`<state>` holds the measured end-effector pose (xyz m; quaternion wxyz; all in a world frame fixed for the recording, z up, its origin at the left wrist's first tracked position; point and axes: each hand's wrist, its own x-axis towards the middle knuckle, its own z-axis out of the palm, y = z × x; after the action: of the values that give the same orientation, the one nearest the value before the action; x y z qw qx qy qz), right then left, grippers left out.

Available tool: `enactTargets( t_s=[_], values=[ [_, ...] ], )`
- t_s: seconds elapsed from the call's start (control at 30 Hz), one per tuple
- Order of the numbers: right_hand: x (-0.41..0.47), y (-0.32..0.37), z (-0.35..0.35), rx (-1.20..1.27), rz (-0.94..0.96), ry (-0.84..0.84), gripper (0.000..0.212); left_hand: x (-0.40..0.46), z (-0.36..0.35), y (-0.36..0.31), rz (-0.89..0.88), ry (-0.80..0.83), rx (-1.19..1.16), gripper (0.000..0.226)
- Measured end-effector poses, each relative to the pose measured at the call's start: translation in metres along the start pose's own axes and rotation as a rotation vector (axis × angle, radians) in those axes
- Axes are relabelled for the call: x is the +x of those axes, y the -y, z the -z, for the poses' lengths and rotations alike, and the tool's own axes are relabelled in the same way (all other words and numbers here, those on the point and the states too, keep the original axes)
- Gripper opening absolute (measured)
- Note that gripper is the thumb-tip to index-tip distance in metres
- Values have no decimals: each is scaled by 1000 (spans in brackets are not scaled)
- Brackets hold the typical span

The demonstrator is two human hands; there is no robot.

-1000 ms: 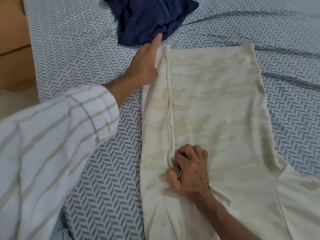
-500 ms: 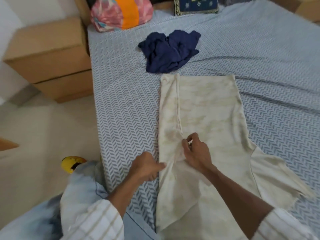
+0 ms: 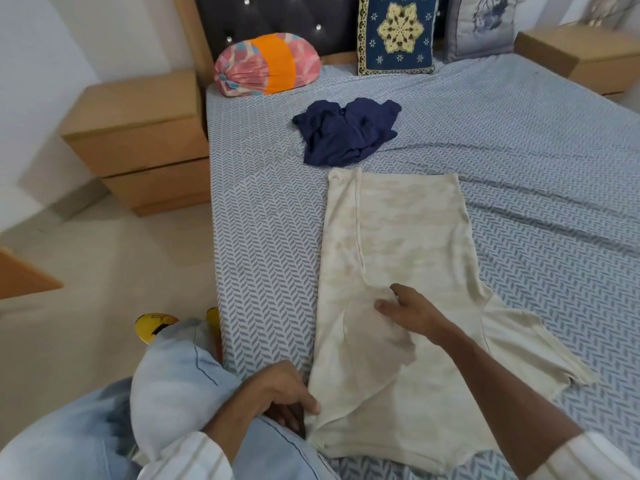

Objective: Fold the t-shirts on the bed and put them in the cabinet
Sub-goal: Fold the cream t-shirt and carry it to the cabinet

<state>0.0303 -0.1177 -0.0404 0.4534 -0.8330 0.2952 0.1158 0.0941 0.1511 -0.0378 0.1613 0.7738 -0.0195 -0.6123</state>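
The left hand (image 3: 280, 396) was closest to the person, its grip curled round the near left edge of the cream t-shirt (image 3: 398, 258). Just past it and to the right, the right hand (image 3: 412, 311) lay on the shirt, its grip pinching a small fold of cloth between thumb and fingers. The shirt lay mostly flat on the bed (image 3: 270, 237), one side folded in, with a sleeve sticking out to the right of the right hand. Farther off, beyond both hands, a dark blue t-shirt (image 3: 346, 133) sat in a crumpled heap. Farthest away were a pink and orange bolster (image 3: 266, 65) and a blue cushion (image 3: 396, 34).
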Motion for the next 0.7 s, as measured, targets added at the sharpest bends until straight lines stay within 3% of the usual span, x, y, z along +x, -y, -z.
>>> enactTargets(
  t_s=[0.1, 0.23, 0.3, 0.4, 0.47, 0.53, 0.6, 0.7],
  values=[
    [-11, -5, -7, 176, -74, -24, 30, -1, 1, 11, 34, 51, -13, 23],
    [-20, -26, -15, 0, -186, -48, 38, -1, -5, 18, 60, 91, 30, 17],
    [-25, -33, -15, 93, -234, -45, 48, -2, -6, 17, 58, 81, 23, 22],
    [-29, -41, -12, 304, -220, 44, 60, -3, -4, 15, 52, 58, -2, 39],
    [-28, -48, -8, 326, -180, 37, 59, -2, -6, 15, 46, 54, 12, 32],
    [-25, -53, -3, 354, -161, -76, 57, 2, -9, 17, 39, 33, 30, 20],
    [-23, -55, 1, 310, -140, -152, 54, 6, -11, 18, 42, 17, 46, 14],
    [-19, -59, 2, 45, -139, -129, 50, 7, -12, 18, 51, 21, 56, 12]
  ],
)
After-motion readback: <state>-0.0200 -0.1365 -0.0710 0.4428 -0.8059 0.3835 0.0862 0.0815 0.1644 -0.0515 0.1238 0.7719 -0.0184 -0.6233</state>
